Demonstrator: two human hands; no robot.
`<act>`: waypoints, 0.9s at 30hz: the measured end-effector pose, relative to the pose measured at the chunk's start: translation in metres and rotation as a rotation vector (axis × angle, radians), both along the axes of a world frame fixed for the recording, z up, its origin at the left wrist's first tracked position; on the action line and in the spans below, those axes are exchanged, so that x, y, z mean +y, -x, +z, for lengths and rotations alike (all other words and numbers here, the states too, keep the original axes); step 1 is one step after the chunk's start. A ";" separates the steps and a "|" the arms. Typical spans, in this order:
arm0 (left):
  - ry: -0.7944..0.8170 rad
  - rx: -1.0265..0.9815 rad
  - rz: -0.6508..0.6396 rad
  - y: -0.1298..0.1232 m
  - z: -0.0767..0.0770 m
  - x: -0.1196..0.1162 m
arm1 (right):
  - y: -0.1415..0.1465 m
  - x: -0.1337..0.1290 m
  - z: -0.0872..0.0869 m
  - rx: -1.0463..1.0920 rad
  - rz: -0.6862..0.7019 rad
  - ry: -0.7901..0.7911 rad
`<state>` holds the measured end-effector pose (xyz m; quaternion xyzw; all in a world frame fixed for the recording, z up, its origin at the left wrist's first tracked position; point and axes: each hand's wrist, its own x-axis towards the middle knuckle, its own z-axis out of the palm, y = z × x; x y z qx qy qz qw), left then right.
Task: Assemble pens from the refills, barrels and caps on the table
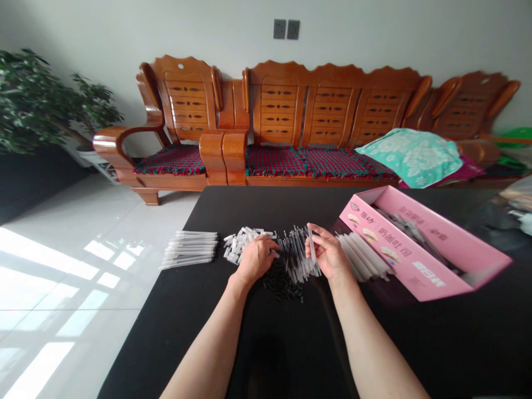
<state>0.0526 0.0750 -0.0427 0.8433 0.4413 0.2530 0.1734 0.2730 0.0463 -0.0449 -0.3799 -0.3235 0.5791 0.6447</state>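
Holding one translucent tube (312, 250) in the right hand (332, 256), as I see it from my remote post: thumb and fingers pinched round it, by the right side of the thin dark-tipped rods (297, 257). Left hand (253, 257): fingers curled down at the right edge of the small white pieces (238, 244), just beyond the black pieces (280, 280). One white piece shows by the fingertips; gripped or merely touched, I cannot tell.

Handling, my judgement: keep the right pinch light, with an end of the tube left free; thin plastic would likely flex or slip under a hard squeeze. With the left, I'd lift a single piece from the edge, not dig; the heaps lie close and could mix. Anything brought to the tube should meet it in line, not aslant.

Axis: tube runs nearly up-and-down in my view, upper end leaning slightly left. Which end is which, unclear. Rods lie mostly lengthwise from the wearer, dark tips far. Pale sticks (189, 249), farther left, lie crosswise, dark ends right.
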 end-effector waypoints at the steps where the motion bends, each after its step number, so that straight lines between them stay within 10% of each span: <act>1: 0.022 -0.015 -0.013 0.001 0.003 0.000 | 0.000 0.000 0.000 0.000 0.000 -0.003; 17: 0.113 0.117 -0.104 -0.006 0.012 -0.010 | 0.000 -0.001 0.000 -0.007 -0.001 0.004; 27: 0.318 -0.492 -0.090 -0.011 0.007 -0.004 | 0.004 0.000 0.001 -0.042 -0.089 -0.001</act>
